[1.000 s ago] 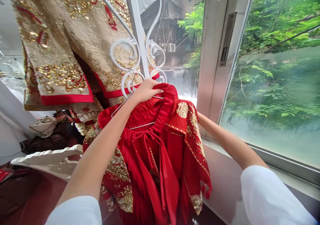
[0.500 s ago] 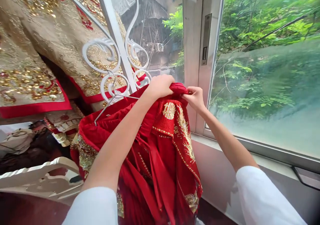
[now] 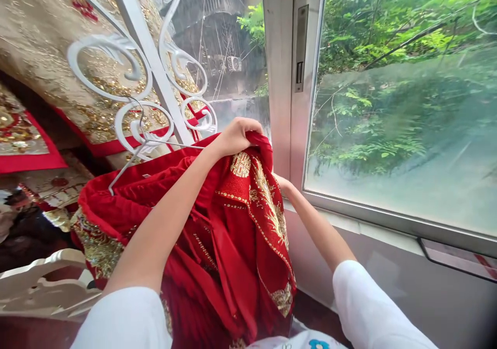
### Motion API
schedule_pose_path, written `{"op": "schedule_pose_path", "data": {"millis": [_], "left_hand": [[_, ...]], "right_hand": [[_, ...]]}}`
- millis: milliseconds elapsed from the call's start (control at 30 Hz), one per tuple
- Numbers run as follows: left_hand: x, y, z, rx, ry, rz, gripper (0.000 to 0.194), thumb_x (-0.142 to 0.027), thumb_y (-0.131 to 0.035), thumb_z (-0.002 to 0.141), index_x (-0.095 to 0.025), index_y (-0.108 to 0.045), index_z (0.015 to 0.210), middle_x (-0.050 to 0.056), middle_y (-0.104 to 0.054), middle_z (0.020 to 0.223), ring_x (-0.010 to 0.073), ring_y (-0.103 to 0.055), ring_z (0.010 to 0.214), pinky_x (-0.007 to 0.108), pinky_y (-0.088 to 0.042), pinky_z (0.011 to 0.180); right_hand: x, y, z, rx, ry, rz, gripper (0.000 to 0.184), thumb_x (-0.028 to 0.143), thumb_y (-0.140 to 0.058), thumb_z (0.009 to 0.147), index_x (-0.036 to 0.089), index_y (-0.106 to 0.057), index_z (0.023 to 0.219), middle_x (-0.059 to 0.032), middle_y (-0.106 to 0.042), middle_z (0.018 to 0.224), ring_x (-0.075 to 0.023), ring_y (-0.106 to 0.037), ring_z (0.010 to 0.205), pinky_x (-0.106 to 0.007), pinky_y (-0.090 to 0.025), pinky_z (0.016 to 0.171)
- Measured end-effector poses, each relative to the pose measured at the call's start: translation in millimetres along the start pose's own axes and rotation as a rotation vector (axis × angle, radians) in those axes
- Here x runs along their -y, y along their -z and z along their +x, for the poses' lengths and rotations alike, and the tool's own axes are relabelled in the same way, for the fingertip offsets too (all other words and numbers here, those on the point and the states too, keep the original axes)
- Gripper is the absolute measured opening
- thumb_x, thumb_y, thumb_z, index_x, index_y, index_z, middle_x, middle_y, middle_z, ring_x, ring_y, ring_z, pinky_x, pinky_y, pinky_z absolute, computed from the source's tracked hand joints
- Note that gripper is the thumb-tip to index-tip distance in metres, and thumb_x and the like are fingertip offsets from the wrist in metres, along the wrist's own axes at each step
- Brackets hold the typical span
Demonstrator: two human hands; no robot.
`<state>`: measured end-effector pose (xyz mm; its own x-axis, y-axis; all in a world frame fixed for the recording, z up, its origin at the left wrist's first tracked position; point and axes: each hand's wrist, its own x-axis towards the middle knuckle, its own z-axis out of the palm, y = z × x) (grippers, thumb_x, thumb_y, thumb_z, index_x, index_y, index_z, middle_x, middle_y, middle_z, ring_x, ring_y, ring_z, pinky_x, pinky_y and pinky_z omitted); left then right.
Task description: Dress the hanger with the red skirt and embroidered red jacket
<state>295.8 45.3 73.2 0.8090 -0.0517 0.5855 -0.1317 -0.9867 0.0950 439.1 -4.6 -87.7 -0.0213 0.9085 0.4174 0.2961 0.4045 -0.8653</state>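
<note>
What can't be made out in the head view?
All in the head view:
Right hand: fingers hidden behind the red clothes.
Hanger: far end hidden behind the left arm and red clothes.
Red clothes: lower end cut off by the bottom edge.
Gold garment: top cut off by the top edge.
Tag: too small to read.

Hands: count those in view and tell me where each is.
2. The left hand holds the red clothing near its upper right corner; the right hand is at its right edge, fingers hidden behind the cloth. Other hands could be hidden.
</note>
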Motion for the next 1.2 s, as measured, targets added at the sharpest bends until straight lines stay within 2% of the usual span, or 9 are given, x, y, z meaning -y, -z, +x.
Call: {"op": "schedule_pose_path", "data": {"millis": [167,300,433,533,700,833,967,1100,1200], "left_hand": [[16.6,-5.0,-3.7,-0.117,0.022,0.293,0.016,-0.011,-0.047,0.07,-0.014,-0.062,0.076,0.003,-0.061,0.076,0.0143,-0.055,0.073,0.027,-0.04,0.066],[14.0,-12.3,-3.5,-0.007,-0.023,0.553,0.014,-0.023,-0.05,0.077,-0.016,-0.061,0.083,0.005,-0.061,0.08,0.017,-0.056,0.074,0.029,-0.039,0.066],[11.3,-17.7,-4.6,-0.03,-0.094,0.67,0.016,-0.024,-0.045,0.082,-0.017,-0.059,0.078,0.004,-0.058,0.074,0.0173,-0.054,0.071,0.031,-0.039,0.065],[10.3,-15.8,-5.3,-0.064,-0.106,0.677,0.024,-0.02,-0.035,0.085,-0.018,-0.056,0.074,0.003,-0.054,0.07,0.0155,-0.051,0.068,0.032,-0.038,0.065],[-13.8,-4.2,0.3,0.02,-0.148,0.571,0.034,-0.026,-0.027,0.092,-0.021,-0.054,0.072,0.002,-0.05,0.071,0.0149,-0.052,0.076,0.035,-0.039,0.076],[-42.6,-3.3,-8.2,-0.019,-0.116,0.558,0.025,-0.027,-0.032,0.092,-0.023,-0.056,0.091,0.003,-0.055,0.091,0.019,-0.053,0.098,0.042,-0.034,0.093],[-52.2,-19.6,-41.5,-0.08,-0.042,0.647,0.035,-0.032,-0.05,0.085,-0.02,-0.051,0.118,0.011,-0.054,0.118,0.0298,-0.045,0.116,0.049,-0.028,0.102],[-25.6,-40.0,-77.4,0.024,0.057,0.726,0.039,-0.026,-0.047,0.086,-0.018,-0.054,0.123,0.013,-0.056,0.124,0.0297,-0.047,0.118,0.048,-0.032,0.102],[6.8,-49.6,-91.5,0.037,0.163,0.735,0.043,-0.016,-0.037,0.087,-0.014,-0.052,0.127,0.013,-0.053,0.131,0.0268,-0.043,0.126,0.046,-0.028,0.108]], "right_hand": [[21.8,50.6,-48.1,-0.335,-0.001,-0.347,0.023,0.039,-0.053,0.069,0.017,-0.058,0.065,0.0004,-0.053,0.06,-0.0153,-0.047,0.062,-0.027,-0.038,0.058],[50.0,84.0,-107.5,-0.733,0.06,-0.846,0.023,0.029,-0.048,0.073,0.019,-0.045,0.052,0.0002,-0.04,0.051,-0.014,-0.037,0.056,-0.028,-0.028,0.056],[47.7,61.2,-134.2,-0.503,0.077,-0.865,0.026,0.03,-0.052,0.074,0.021,-0.042,0.052,-0.0007,-0.043,0.051,-0.0154,-0.039,0.056,-0.03,-0.031,0.057],[29.7,39.1,-120.2,-0.251,0.073,-0.545,0.022,0.038,-0.064,0.069,0.021,-0.055,0.079,-0.0051,-0.06,0.083,-0.0192,-0.054,0.079,-0.032,-0.042,0.071],[39.3,23.1,-69.6,-0.425,0.161,-0.202,0.086,0.042,-0.072,0.062,0.027,-0.03,0.135,-0.009,-0.039,0.14,-0.0255,-0.045,0.119,-0.039,-0.042,0.095],[64.6,25.5,-45.7,-0.425,0.288,-0.283,0.054,0.034,-0.057,0.078,0.022,-0.046,0.13,-0.005,-0.053,0.13,-0.0238,-0.048,0.118,-0.038,-0.037,0.102],[54.3,43.2,-40.7,-0.455,0.291,-0.303,0.039,0.022,-0.046,0.08,0.018,-0.059,0.117,-0.005,-0.062,0.118,-0.022,-0.055,0.111,-0.037,-0.04,0.1],[45.2,69.9,-23.8,-0.446,0.287,-0.424,0.045,0.013,-0.043,0.075,0.016,-0.06,0.116,-0.0042,-0.064,0.117,-0.0202,-0.057,0.109,-0.037,-0.041,0.099],[68.9,90.2,4.8,-0.498,0.357,-0.522,0.041,0.015,-0.044,0.076,0.015,-0.063,0.113,-0.0042,-0.065,0.115,-0.0205,-0.057,0.11,-0.038,-0.04,0.1]]}}
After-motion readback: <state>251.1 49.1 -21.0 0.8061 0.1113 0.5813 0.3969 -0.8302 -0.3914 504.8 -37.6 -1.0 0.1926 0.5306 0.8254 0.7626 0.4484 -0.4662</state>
